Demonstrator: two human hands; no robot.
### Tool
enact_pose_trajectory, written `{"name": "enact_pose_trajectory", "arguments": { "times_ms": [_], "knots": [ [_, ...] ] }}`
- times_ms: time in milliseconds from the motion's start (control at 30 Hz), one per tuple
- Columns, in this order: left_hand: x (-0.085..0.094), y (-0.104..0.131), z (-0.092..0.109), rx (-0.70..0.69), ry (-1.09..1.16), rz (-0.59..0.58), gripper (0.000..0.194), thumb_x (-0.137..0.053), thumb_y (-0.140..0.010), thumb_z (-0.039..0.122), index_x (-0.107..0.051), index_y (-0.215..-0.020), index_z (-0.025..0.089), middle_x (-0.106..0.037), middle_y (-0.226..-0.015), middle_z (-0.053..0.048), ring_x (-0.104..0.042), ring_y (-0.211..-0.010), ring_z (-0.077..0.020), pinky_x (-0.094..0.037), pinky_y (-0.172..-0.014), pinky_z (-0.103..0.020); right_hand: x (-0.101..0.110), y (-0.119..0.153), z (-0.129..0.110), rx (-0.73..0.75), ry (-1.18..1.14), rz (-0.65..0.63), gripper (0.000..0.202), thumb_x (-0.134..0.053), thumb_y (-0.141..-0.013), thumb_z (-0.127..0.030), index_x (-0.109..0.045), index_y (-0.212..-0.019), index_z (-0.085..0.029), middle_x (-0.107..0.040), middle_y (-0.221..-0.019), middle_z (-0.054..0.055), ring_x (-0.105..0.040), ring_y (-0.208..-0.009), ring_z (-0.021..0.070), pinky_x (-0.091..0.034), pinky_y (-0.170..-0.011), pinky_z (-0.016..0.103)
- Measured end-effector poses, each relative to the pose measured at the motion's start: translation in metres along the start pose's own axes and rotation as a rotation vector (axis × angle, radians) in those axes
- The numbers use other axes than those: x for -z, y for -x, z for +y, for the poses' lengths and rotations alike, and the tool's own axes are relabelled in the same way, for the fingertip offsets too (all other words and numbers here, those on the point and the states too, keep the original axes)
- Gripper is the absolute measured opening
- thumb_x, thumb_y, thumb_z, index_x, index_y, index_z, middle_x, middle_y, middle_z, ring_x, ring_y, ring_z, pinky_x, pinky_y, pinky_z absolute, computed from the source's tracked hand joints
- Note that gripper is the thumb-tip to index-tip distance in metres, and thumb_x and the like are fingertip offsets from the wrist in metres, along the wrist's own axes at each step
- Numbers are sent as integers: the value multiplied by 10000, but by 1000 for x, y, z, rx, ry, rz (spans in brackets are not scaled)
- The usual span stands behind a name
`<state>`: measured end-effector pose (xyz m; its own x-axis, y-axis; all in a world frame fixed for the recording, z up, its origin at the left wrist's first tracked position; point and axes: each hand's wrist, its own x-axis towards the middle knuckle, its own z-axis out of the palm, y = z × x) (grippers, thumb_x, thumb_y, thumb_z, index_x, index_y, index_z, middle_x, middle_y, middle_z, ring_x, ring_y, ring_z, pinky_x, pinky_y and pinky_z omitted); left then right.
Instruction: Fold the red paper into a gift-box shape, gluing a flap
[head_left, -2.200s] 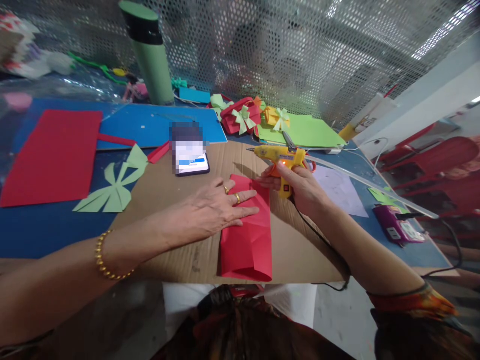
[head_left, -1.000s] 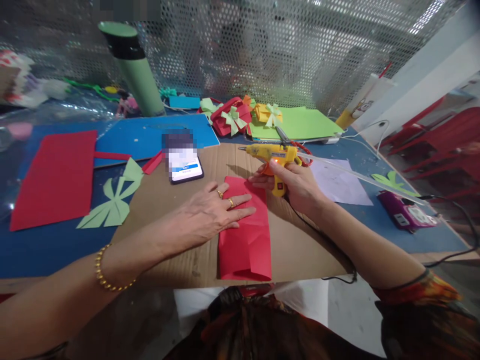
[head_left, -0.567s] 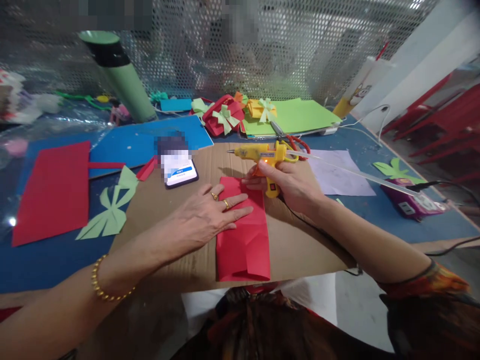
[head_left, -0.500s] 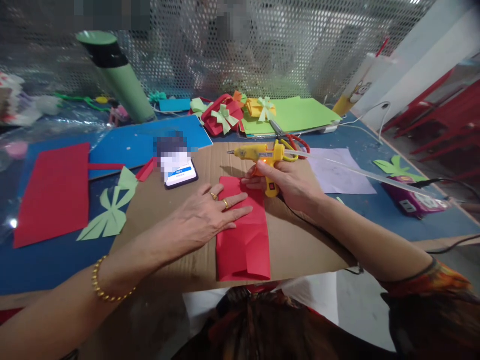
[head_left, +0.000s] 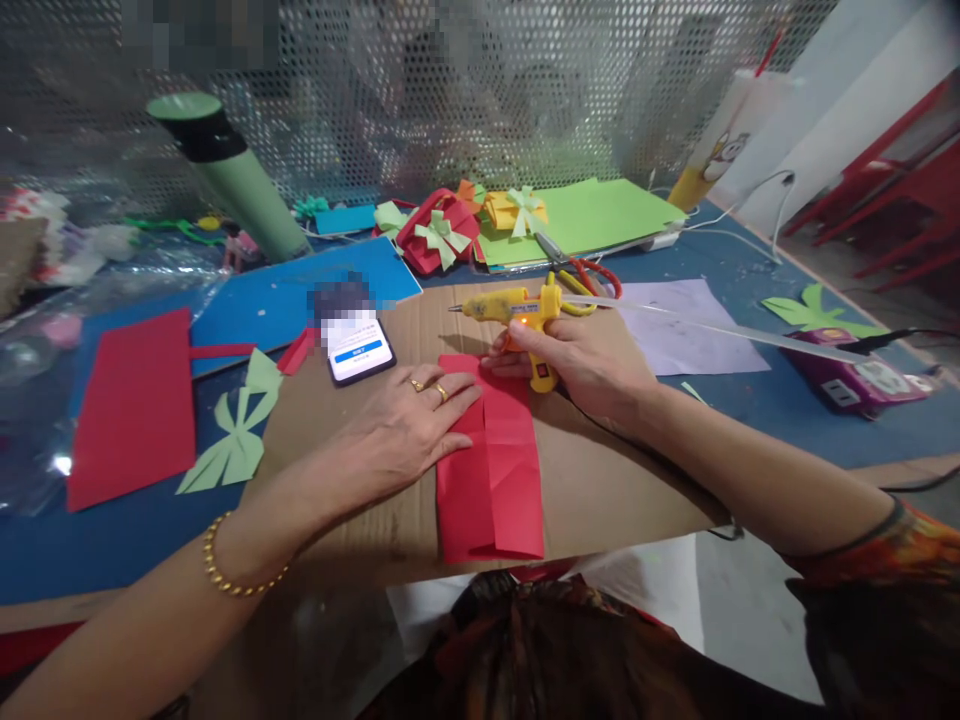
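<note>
A folded red paper (head_left: 491,490) lies upright in the view on a brown cardboard sheet (head_left: 615,490), with a seam down its middle. My left hand (head_left: 420,420) rests flat on the paper's upper left part, fingers stretched out and holding nothing. In my right hand (head_left: 559,365) is a yellow glue gun (head_left: 510,302), its nozzle pointing left above the cardboard and a long clear glue stick coming out of its back. The fingertips of that hand touch the paper's top right part.
A phone (head_left: 360,350) lies left of the paper. Scissors (head_left: 577,265), red and yellow paper bags and green sheets (head_left: 592,220) are behind. Red paper (head_left: 139,410) and a green bow (head_left: 232,430) lie left; lilac paper (head_left: 682,325) and a purple box (head_left: 844,370) right. A green bottle (head_left: 244,185) stands behind.
My left hand has slid a little to the left on the red paper, uncovering more of its middle seam. My right hand still holds the glue gun in nearly the same place. The view has shifted slightly.
</note>
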<state>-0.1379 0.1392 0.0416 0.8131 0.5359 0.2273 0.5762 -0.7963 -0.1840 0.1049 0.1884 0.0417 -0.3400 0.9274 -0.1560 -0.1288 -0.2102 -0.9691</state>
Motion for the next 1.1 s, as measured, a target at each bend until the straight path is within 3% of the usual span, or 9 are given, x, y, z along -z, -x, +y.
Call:
{"name": "enact_pose_trajectory", "arguments": {
  "times_ms": [267,833,1100],
  "knots": [
    [1,0,3,15,-3,11,428,-650,-1042,372,-668,-1368,94,-728,-1370,-181,-646,-1241,-339,-495,-1022,-459,1,-1,1,-1,13,-4,430,-886,-792,-587,-763,-879,-185,-821,-992,117,-803,-942,231,-648,-1002,378],
    [5,0,4,17,-64,-13,442,-667,-1036,395,-664,-1368,103,-733,-1382,-153,-661,-1210,-337,-511,-991,-444,4,-1,3,-4,52,0,454,-868,-791,-631,-785,-900,-198,-828,-1020,128,-807,-977,268,-616,-1083,495],
    [3,0,3,16,-53,-20,428,-615,-1067,381,-650,-1398,113,-723,-1407,-158,-646,-1250,-321,-482,-1011,-445,2,-1,1,10,54,-34,430,-866,-800,-620,-777,-871,-206,-820,-953,104,-801,-953,258,-623,-1060,483]
  ]
}}
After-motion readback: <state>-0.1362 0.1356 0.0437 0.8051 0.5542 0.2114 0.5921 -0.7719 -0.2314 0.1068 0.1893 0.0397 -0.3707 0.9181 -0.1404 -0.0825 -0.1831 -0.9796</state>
